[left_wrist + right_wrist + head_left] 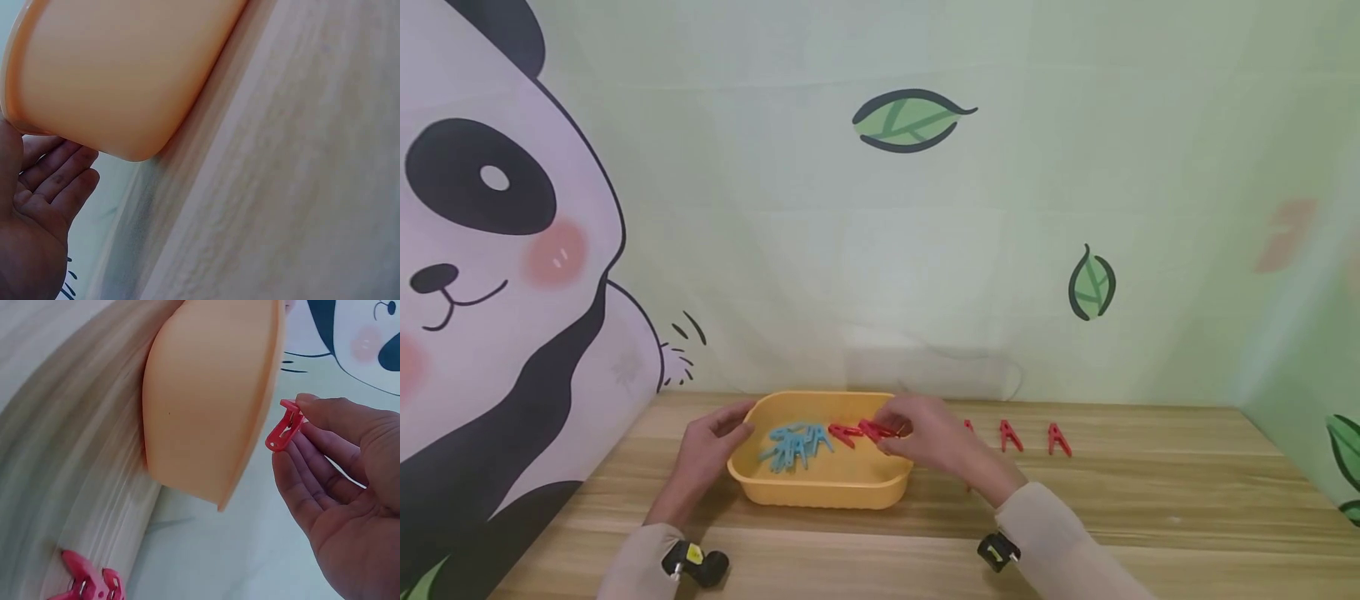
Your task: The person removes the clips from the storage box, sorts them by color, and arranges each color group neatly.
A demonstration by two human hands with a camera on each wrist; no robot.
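A yellow plastic basin [820, 495] stands on the wooden table. Inside, several light-blue clothespins [793, 446] lie heaped at the left, and a red clothespin [844, 433] lies near the middle. My left hand [706, 446] holds the basin's left end, thumb at the rim and fingers along the outer wall, as the left wrist view shows. My right hand [928, 433] is above the basin's right end. It pinches another red clothespin [287, 427] between thumb and fingertips, clear of the basin wall in the right wrist view.
Right of the basin, red clothespins stand or lie on the table, among them one [1011, 436] and another [1059, 439] farther right. Others are partly hidden behind my right forearm. A printed cloth [760, 250] with a panda and leaves hangs behind the table [1150, 500].
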